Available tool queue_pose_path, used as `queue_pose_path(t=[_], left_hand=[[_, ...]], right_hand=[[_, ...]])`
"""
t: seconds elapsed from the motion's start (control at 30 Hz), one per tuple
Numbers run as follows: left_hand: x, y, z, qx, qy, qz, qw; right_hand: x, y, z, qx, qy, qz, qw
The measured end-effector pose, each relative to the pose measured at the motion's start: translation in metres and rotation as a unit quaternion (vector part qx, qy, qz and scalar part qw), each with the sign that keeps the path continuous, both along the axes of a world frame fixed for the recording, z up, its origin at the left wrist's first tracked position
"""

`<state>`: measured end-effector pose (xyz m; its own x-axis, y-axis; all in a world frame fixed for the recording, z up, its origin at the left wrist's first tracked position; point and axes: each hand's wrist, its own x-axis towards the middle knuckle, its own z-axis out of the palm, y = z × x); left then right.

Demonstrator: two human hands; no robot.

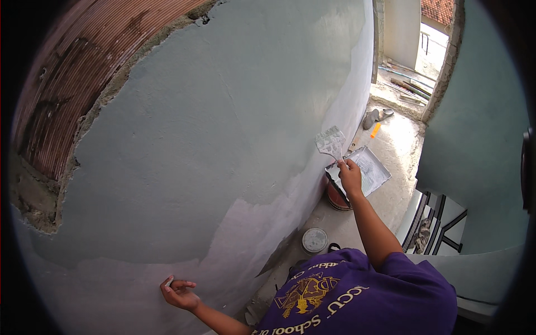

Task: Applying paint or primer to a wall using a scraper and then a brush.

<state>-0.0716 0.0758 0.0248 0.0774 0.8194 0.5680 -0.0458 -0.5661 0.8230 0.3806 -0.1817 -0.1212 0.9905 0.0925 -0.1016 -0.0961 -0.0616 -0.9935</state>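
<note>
My right hand (350, 177) is closed round the handle of a wide, flat paintbrush (330, 140). Its broad head points up and away, smeared with pale grey-white paint. Brush and hand are over the near left edge of a paint tray (375, 172) coated with white paint. Under the tray stands a reddish bucket (338, 200), partly hidden. My left hand (180, 293) is in front of the lower wall, fingers loosely bent and apart, with nothing plainly held. Whether it touches the wall I cannot tell. The grey-green wall (195, 139) has a whitish coat (240, 234) along its lower part.
A round, paint-marked lid or can (315, 240) is on the concrete floor (399, 137). Grey shoes (377, 118) and an orange object (376, 130) lie near the doorway. Black metal bars (441, 223) are at the right. Exposed ribbed brick (89, 84) shows at upper left.
</note>
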Motion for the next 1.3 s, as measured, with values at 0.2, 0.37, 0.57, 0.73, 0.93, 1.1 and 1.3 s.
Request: queue_pose_path(t=[0.2, 0.37, 0.57, 0.73, 0.93, 1.1, 1.3], left_hand=[[0.002, -0.003, 0.002, -0.005, -0.003, 0.008, 1.000], [-0.001, -0.002, 0.003, -0.005, 0.001, 0.020, 1.000], [0.006, -0.003, 0.006, -0.003, 0.016, 0.012, 1.000], [0.002, -0.002, 0.004, 0.003, 0.017, 0.017, 1.000], [0.002, -0.003, 0.004, -0.012, 0.001, 0.029, 1.000], [0.003, -0.003, 0.004, 0.001, 0.012, 0.037, 0.999], [0.004, -0.002, 0.003, -0.005, -0.006, 0.030, 1.000]], right_hand=[[-0.057, 0.015, -0.022, -0.114, -0.056, 0.159, 0.979], [-0.125, 0.019, 0.004, -0.087, -0.097, 0.432, 0.893], [-0.033, 0.011, -0.076, -0.047, -0.012, 0.150, 0.987], [-0.049, 0.025, -0.081, 0.009, 0.051, 0.151, 0.987], [-0.119, 0.018, -0.085, -0.092, 0.016, 0.385, 0.918], [-0.067, 0.015, -0.077, 0.040, 0.104, 0.251, 0.961], [-0.031, 0.018, -0.072, 0.096, 0.101, 0.092, 0.986]])
